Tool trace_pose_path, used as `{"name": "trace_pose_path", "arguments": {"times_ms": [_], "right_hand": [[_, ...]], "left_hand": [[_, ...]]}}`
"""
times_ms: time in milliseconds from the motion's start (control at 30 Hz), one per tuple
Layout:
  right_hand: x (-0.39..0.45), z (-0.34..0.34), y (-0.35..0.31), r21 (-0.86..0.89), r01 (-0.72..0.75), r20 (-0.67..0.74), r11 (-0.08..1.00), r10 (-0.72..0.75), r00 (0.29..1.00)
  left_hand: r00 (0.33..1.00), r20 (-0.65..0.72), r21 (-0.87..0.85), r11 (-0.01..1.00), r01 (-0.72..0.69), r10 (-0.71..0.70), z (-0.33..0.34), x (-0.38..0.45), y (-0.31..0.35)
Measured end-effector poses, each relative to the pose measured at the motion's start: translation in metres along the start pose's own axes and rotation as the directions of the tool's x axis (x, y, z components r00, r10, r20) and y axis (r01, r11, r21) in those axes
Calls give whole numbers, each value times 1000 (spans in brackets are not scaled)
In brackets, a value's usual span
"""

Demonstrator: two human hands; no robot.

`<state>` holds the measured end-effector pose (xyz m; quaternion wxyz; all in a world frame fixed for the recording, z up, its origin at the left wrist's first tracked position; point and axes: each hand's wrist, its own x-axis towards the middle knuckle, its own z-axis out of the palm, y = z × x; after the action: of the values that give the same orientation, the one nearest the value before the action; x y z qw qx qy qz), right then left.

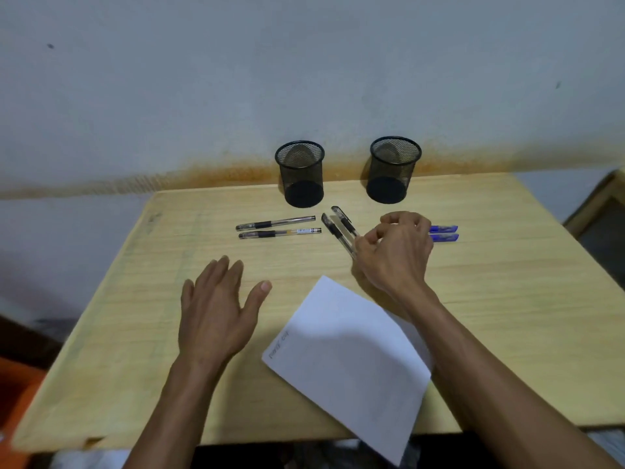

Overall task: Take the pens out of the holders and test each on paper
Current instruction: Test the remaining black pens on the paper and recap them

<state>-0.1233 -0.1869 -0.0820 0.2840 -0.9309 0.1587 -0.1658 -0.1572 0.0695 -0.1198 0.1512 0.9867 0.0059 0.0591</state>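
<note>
Two black mesh holders stand empty at the table's far edge, the left holder and the right holder. Two black-grip pens lie side by side in front of the left holder. Two more black pens lie diagonally, their lower ends under my right hand. Its fingers are curled over those ends and over the left parts of two blue pens; whether it pinches a pen is hidden. My left hand is flat with fingers spread over the table. White paper with small writing lies near me.
The light wooden table stands against a grey wall with a rusty stain. The paper's near corner hangs over the front edge. A wooden frame stands to the right and something orange sits low on the left.
</note>
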Motion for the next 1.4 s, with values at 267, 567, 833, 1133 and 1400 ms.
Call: {"name": "trace_pose_path", "arguments": {"times_ms": [267,567,833,1133,1400], "right_hand": [[4,12,-2,-119,-32,9,992,33,999],[-13,14,-5,-79,74,19,994,-73,997],[7,24,-38,-31,288,36,957,-287,957],[26,63,-60,-188,430,202,883,-394,897],[4,48,-56,-179,603,170,778,-579,797]], "left_hand": [[1000,-13,-6,1000,5,-5,2,-1,-1],[1000,0,-11,1000,5,-5,2,0,-4],[1000,-5,-15,1000,15,-15,4,0,-3],[998,-50,-41,999,36,-38,5,2,-1],[986,-149,-258,966,35,-75,2,0,-1]]}}
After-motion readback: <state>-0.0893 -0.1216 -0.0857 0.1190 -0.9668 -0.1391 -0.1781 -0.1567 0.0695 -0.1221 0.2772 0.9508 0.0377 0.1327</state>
